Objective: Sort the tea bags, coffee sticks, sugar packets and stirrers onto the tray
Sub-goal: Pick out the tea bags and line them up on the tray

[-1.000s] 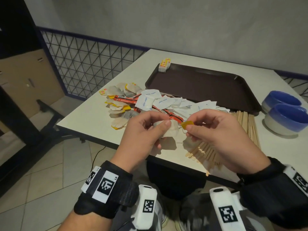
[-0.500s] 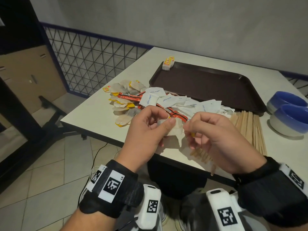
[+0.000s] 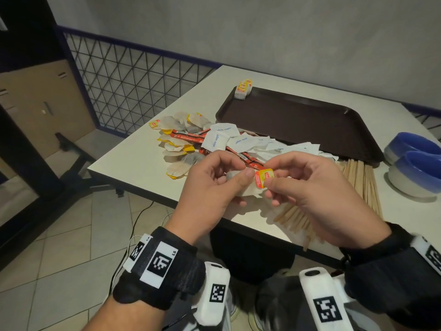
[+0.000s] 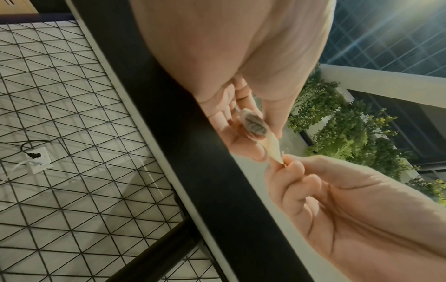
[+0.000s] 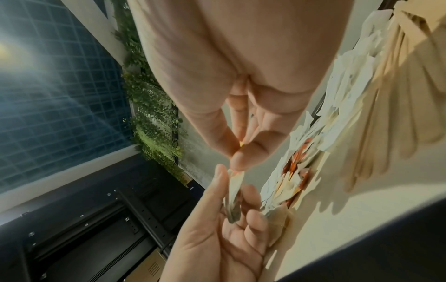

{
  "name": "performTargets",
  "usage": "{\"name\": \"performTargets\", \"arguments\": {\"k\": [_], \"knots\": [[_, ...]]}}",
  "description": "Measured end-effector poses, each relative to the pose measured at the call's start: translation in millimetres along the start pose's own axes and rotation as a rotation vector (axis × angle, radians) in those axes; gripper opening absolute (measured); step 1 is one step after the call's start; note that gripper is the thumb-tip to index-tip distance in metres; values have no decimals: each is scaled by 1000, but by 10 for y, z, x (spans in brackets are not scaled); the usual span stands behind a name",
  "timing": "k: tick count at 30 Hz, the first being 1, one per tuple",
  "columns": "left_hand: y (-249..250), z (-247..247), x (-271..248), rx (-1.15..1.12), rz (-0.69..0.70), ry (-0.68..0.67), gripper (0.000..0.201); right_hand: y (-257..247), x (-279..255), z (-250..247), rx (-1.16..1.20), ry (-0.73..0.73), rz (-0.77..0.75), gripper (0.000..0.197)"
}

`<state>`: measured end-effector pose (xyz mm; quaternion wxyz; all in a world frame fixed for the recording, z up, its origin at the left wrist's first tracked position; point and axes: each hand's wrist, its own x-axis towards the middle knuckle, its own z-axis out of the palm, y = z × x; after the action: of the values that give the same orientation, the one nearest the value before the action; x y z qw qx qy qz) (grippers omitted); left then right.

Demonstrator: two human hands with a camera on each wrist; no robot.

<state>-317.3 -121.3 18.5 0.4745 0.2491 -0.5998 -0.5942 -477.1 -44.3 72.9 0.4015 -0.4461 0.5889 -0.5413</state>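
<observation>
My left hand (image 3: pixel 222 185) pinches a white tea bag (image 4: pixel 254 125) between thumb and fingers above the table's near edge. Right beside it, my right hand (image 3: pixel 307 189) pinches that bag's red-and-yellow paper tag (image 3: pixel 263 178). Behind the hands lies a mixed heap: loose tea bags (image 3: pixel 176 139), red coffee sticks (image 3: pixel 188 134) and white sugar packets (image 3: pixel 220 139). Wooden stirrers (image 3: pixel 358 177) fan out under and right of my right hand. The dark brown tray (image 3: pixel 298 120) sits behind the heap, with a few tea bags (image 3: pixel 243 89) stacked in its far left corner.
Two blue-and-white bowls (image 3: pixel 420 168) stand at the right of the white table (image 3: pixel 133 163). A wire mesh fence (image 3: pixel 133 87) runs along the left, with tiled floor below. A dark table frame (image 3: pixel 28 130) stands at the far left.
The tag, pinched edge-on a second ago and hidden half a second ago, now faces up between my right fingertips. Both hands stay close together over the table edge.
</observation>
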Motion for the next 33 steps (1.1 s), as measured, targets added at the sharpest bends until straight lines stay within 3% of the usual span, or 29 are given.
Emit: {"name": "performTargets", "arguments": {"k": [7, 14, 18, 26, 33], "knots": [[1, -36, 16, 3, 14, 1, 7, -1, 14, 25, 39, 8, 83, 19], [11, -39, 15, -32, 20, 14, 11, 44, 52, 11, 56, -40, 165, 18], [42, -15, 0, -38, -1, 4, 10, 32, 50, 31, 74, -42, 132, 10], [49, -108, -13, -16, 19, -81, 33, -16, 27, 13, -28, -19, 37, 20], [-16, -107, 7, -23, 0, -50, 37, -67, 36, -19, -46, -12, 2, 23]]}}
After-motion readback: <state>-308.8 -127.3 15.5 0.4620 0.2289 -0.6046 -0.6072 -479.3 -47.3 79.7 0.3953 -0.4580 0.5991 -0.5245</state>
